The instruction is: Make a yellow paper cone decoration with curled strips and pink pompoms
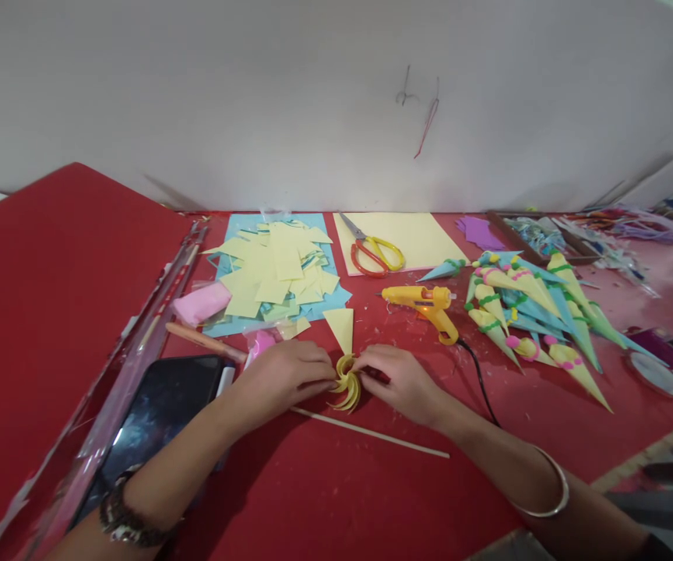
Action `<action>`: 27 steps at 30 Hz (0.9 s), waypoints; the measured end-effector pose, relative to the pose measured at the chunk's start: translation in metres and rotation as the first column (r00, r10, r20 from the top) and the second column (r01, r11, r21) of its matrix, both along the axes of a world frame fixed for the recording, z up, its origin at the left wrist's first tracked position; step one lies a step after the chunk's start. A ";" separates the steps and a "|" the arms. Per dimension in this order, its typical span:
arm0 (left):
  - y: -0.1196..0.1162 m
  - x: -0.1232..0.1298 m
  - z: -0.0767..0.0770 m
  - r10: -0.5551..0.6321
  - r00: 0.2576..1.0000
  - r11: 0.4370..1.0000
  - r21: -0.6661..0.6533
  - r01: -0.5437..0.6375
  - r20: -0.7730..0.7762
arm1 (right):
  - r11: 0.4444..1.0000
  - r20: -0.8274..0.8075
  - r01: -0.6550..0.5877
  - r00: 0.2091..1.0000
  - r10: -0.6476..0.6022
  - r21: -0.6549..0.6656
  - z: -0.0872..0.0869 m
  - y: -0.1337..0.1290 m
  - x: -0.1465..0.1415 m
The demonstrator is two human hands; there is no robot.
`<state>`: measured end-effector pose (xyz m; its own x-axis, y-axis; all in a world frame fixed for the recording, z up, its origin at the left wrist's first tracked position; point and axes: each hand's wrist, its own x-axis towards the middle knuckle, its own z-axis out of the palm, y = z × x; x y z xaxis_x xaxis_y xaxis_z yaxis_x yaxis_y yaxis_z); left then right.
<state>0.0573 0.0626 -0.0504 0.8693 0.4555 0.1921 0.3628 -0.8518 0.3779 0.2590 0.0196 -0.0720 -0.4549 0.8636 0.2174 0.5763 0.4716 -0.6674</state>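
Note:
A yellow curled paper flower (347, 393), its narrow petals swirling round a centre, is on the red table between my two hands. My left hand (293, 375) pinches its left edge, while the fingers of my right hand (400, 383) close on its upper right side. Just beyond the flower lies a pale yellow paper triangle or cone (341, 327), its narrow end towards my hands. A thin wooden stick (377, 435) rests on the table below both hands, its left end near my left hand. My fingertips partly cover the flower's edges.
Beyond my hands are a yellow glue gun (421, 300), scissors (375, 249) on cream paper and a heap of yellow paper pieces (281, 265). Decorated paper cones (523, 292) pile up at right. A dark phone (158, 421) lies by my left forearm.

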 end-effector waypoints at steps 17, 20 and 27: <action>-0.001 0.002 0.001 -0.016 1.000 0.993 0.114 0.015 0.006 | 0.997 0.003 -0.069 0.998 0.069 -0.016 -0.001 0.001 0.001; -0.001 0.001 0.001 -0.017 1.000 0.992 0.126 0.016 0.005 | 0.997 0.001 -0.073 0.997 0.073 -0.010 -0.001 0.000 0.000; -0.004 -0.002 0.000 -0.031 0.998 0.959 0.282 0.013 0.058 | 0.990 -0.110 -0.041 0.992 0.056 0.135 -0.003 0.000 0.000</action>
<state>0.0550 0.0589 -0.0503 0.8609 0.3563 0.3631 0.3263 -0.9344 0.1430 0.2589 0.0196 -0.0748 -0.4613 0.8014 0.3808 0.4753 0.5856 -0.6566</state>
